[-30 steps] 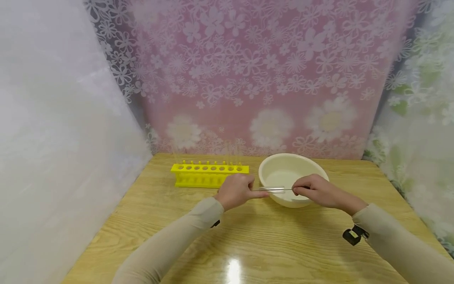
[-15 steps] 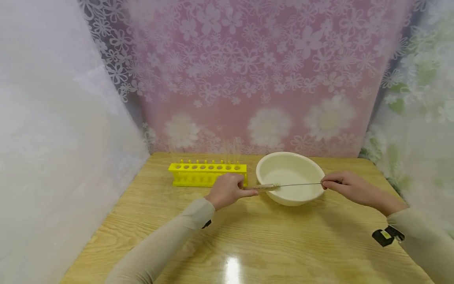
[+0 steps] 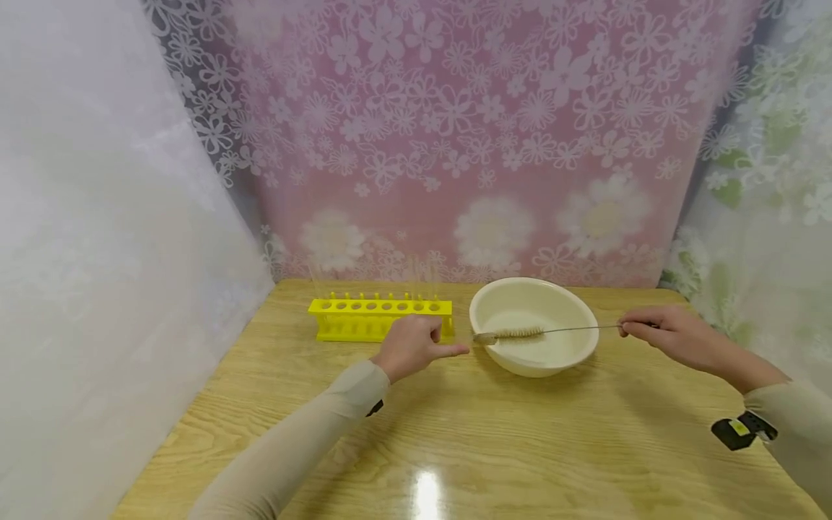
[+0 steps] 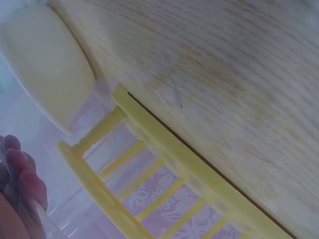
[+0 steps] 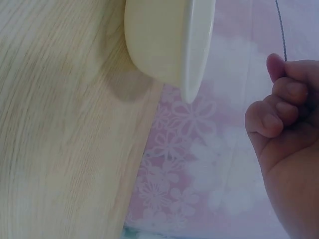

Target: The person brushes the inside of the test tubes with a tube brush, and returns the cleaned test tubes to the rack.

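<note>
My left hand (image 3: 411,348) grips a clear glass test tube (image 4: 48,222), its mouth toward the bowl and much of it hidden by the fingers. In the head view, a test tube brush (image 3: 520,334) with pale bristles spans the white bowl (image 3: 534,369). The bristles show outside the tube, with the brush tip right by its mouth. The thin twisted wire handle runs right to my right hand (image 3: 679,338), where thumb and forefinger pinch its end. In the right wrist view the other fingers are curled in and the wire (image 5: 281,30) rises from the pinch.
Behind my left hand stands a yellow test tube rack (image 3: 380,309) with a row of holes. A few clear tubes (image 3: 433,280) stick up at its ends. The wooden table (image 3: 494,448) meets a flowered pink curtain (image 3: 455,144) at the back.
My right hand has moved right, drawing the brush out of the tube so its bristles now show over the bowl. My left hand has shifted only slightly left.
</note>
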The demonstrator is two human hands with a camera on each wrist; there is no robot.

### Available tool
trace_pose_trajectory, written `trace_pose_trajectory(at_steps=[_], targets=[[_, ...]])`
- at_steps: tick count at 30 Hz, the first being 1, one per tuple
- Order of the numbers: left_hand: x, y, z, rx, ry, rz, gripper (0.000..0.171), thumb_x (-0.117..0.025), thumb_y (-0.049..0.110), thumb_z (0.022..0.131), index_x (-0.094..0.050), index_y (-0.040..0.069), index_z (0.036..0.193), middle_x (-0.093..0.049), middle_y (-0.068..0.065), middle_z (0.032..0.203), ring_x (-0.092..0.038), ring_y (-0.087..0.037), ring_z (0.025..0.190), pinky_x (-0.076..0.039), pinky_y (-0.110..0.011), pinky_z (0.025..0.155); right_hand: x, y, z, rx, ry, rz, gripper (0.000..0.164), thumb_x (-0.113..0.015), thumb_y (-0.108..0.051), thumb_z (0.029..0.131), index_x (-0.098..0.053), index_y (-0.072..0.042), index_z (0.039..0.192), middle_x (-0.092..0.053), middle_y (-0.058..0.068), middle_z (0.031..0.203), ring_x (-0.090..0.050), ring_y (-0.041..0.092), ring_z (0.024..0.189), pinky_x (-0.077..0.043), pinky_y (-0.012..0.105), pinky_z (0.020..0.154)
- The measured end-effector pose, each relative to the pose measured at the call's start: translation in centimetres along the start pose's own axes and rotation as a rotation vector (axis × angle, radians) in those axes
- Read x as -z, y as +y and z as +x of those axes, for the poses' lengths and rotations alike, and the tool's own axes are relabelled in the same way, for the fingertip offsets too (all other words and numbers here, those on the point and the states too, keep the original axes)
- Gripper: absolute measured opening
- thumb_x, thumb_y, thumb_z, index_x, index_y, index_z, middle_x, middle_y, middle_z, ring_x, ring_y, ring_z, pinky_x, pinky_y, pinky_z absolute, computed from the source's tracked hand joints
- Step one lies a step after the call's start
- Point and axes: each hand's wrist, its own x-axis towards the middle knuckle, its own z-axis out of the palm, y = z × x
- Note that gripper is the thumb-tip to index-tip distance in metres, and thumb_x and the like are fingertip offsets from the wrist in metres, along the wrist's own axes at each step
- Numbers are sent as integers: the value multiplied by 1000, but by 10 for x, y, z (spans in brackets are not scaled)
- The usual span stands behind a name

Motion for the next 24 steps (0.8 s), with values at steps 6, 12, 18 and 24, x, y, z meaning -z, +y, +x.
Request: trace_pose_trajectory(at_steps=[6,12,18,24], targets=[[0,10,6,-15,-21,20,55,-68,70,82,-51,22,64,-46,9,54,-36,-5,45,-31,-21,44,-10,-17,12,-20,-37,22,19,-56,-10,104,-73,-13,111,-73,-1,103,-62,-4,91,-52,26,69],[-3,17,11,-14,-47,26,49,-70,67,83,-55,23,67,-53,12,58,-45,-5,48,-37,-21,45,-31,-32,30,57,-79,116,19,-54,-6,104,-72,-10,109,-72,3,102,-60,3,80,-47,26,65],[-5,21,15,-20,-42,21,53,-69,70,81,-54,23,65,-52,11,56,-46,-6,47,-36,-21,46,-56,-43,48,54,-132,166,19,-53,-10,105,-72,-9,108,-72,3,103,-61,14,81,-47,27,68],[-7,28,19,-27,-31,27,55,-68,72,82,-52,22,65,-50,10,55,-44,-6,46,-35,-22,44,-77,-57,65,101,-198,225,22,-51,-12,107,-72,-9,106,-72,3,100,-54,7,71,-45,28,65]])
